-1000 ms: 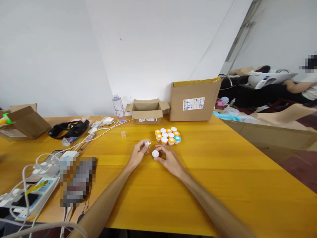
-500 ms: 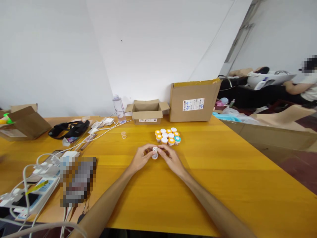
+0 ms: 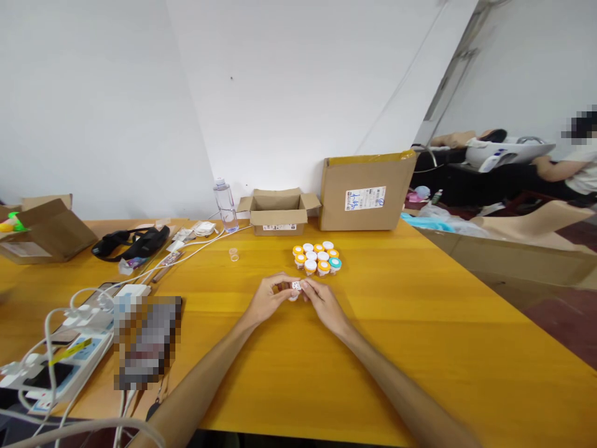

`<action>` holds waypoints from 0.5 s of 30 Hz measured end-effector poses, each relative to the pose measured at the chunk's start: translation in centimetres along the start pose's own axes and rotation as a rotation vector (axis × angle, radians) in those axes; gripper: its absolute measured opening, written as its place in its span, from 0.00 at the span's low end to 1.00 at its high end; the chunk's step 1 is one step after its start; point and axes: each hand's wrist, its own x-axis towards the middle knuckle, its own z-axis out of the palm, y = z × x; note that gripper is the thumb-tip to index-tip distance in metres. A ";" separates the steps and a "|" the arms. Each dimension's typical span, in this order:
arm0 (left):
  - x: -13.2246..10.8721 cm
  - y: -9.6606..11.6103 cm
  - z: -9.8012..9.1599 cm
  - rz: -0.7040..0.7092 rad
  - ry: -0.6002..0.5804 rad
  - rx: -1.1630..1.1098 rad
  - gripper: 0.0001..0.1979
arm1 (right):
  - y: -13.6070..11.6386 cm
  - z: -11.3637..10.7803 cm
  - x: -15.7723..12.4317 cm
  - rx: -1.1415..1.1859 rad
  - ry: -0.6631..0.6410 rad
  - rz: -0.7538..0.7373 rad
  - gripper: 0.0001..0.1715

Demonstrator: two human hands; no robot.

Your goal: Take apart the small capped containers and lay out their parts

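Observation:
My left hand (image 3: 267, 300) and my right hand (image 3: 325, 303) meet over the middle of the table, fingers closed in a pinch. Between their fingertips is a small white piece with dark dots (image 3: 296, 285), its exact kind too small to make out. Just under it, a small clear cup (image 3: 293, 297) shows partly behind the left thumb. Beyond my hands stands a tight cluster of small clear jars with orange, white and teal lids (image 3: 323, 256).
An open cardboard box (image 3: 278, 218), a large closed carton (image 3: 368, 193) and a water bottle (image 3: 226, 206) stand along the wall. One small clear cup (image 3: 234, 254) sits left of the jars. Power strips (image 3: 84, 354) and cables lie left. A person sits far right.
Both hands have shifted slightly right and nearer to me with the dotted piece. The clear cup below it is now more covered by the fingers. The jars stay put.

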 end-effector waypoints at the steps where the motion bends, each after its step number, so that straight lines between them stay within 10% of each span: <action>1: 0.0 0.0 0.0 -0.006 0.001 -0.003 0.17 | 0.1 0.0 0.0 -0.005 0.003 0.001 0.33; 15: 0.0 -0.2 -0.1 -0.006 -0.020 -0.030 0.19 | 0.3 0.4 -0.1 0.038 0.001 0.048 0.35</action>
